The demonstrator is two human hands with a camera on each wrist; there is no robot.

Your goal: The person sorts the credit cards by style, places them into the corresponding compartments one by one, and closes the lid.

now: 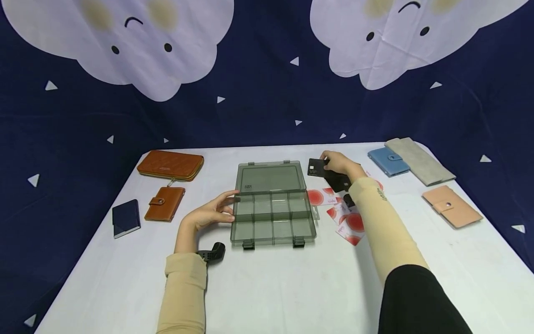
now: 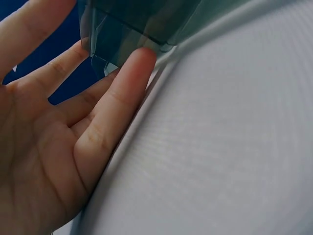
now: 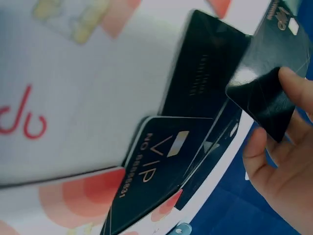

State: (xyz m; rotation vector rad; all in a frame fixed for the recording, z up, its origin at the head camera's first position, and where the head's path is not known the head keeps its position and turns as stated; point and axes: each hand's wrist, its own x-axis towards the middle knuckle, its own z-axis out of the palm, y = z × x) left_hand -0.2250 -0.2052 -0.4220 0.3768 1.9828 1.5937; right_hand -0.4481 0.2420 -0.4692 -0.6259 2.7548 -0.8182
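Note:
My right hand [image 1: 343, 164] pinches a black VIP card [image 1: 316, 168] between thumb and fingers at the back right of the box. In the right wrist view that card [image 3: 266, 73] tilts above other black cards [image 3: 161, 161], one showing "VIP" and a gold chip. Red-and-white cards [image 1: 321, 197] lie spread underneath and nearer. A translucent grey-green divided box [image 1: 271, 176] lies with its lid folded back, its compartments facing up. My left hand [image 1: 210, 212] touches the box's left side, fingers fairly straight; the left wrist view shows the thumb [image 2: 132, 78] against its corner.
On the left lie a brown zip wallet [image 1: 171, 164], a smaller brown snap wallet [image 1: 164, 204] and a dark blue notebook-like case [image 1: 126, 218]. On the right are a blue wallet [image 1: 388, 161], a grey-beige one [image 1: 419, 160] and a peach one [image 1: 452, 206]. A patterned curtain hangs behind.

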